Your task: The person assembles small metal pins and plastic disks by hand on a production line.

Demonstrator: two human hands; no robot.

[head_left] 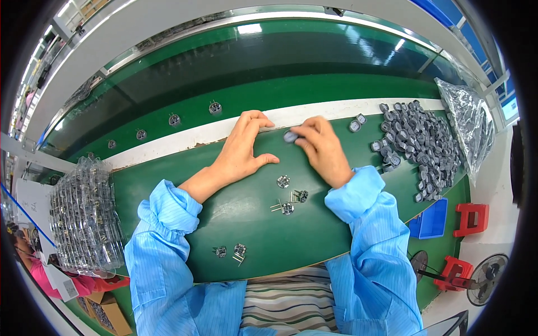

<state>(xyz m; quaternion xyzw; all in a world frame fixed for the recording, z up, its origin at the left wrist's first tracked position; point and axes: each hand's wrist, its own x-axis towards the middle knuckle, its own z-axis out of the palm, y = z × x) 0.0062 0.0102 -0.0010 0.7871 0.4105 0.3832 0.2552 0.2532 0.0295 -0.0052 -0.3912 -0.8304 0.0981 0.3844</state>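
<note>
Between the thumb and fingers of my right hand (322, 147) is a small grey plastic housing (290, 136), held just above the green bench near its white edge strip. To its left, my left hand (242, 147) is empty, with thumb and fingers apart and fingertips near the strip. Small round circuit boards with metal pins lie below my hands: one board (283, 181) alone, then a board (300, 196) and another board (287, 208) close together. Nearer to me rest a board (240, 250) and a board (219, 251).
A large heap of grey housings (417, 140) covers the right of the bench, beside a clear plastic bag (468, 123). Two housings (357, 122) lie apart from it. Stacked clear trays (87, 218) stand at left. Several round parts (174, 120) sit on the green belt (269, 92) beyond the strip.
</note>
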